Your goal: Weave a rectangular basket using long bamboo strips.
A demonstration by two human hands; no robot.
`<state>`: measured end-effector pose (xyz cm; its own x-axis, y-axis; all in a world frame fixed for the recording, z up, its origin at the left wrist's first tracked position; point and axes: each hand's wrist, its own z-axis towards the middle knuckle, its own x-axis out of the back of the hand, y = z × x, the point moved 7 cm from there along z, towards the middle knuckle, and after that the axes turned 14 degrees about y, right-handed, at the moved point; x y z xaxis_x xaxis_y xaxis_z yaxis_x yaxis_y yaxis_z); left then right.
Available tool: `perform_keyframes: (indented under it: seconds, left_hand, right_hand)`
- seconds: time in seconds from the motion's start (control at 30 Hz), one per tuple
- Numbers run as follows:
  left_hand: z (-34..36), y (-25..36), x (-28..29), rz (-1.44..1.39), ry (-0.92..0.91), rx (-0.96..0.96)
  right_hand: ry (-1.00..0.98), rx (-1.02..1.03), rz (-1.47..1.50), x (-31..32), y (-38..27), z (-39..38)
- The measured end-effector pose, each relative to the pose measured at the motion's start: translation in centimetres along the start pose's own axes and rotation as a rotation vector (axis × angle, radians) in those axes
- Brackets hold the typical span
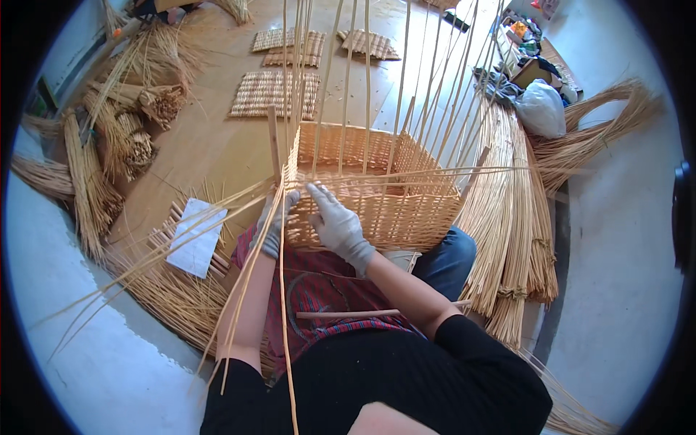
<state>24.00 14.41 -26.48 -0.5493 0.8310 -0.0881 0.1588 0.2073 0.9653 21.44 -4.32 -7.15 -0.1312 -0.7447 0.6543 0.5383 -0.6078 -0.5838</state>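
A rectangular wicker basket (370,214) in woven tan rods sits on my lap, its inside facing up. Long upright wicker rods (367,87) rise from its walls. My left hand (273,223), in a pale grey glove, is closed around wicker strands (250,190) at the basket's near left corner; its palm side is hidden. My right hand (338,223), gloved too, lies against the near wall with its fingers stretched toward the rim and its thumb apart. One long strand (283,304) hangs down from the corner past my left forearm.
Wooden sticks (273,138) stand at the basket's corners, and another stick (348,315) crosses my lap. Bundles of wicker (507,217) lean at the right; more bundles (109,145) lie left. Woven panels (275,94) lie on the floor ahead. A white sheet (197,235) rests on short sticks.
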Motion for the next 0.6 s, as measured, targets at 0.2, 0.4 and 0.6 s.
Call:
perform_keyframes:
  seconds: [0.2, 0.4, 0.6]
  left_hand:
    - [-1.9, 1.8, -1.0, -0.055, -0.078, 0.139]
    - [-4.4, 5.8, -0.5, -0.055, 0.008, -0.036]
    - [-6.5, 10.5, -1.1, 0.103, 0.051, -0.094]
  right_hand:
    - [-0.04, -0.238, -0.048, 0.8, 0.9, 0.0]
    - [-0.232, -0.264, -0.156, -0.4, 0.0, 0.1]
    - [-0.199, -0.087, -0.099, -0.4, 0.1, 1.9]
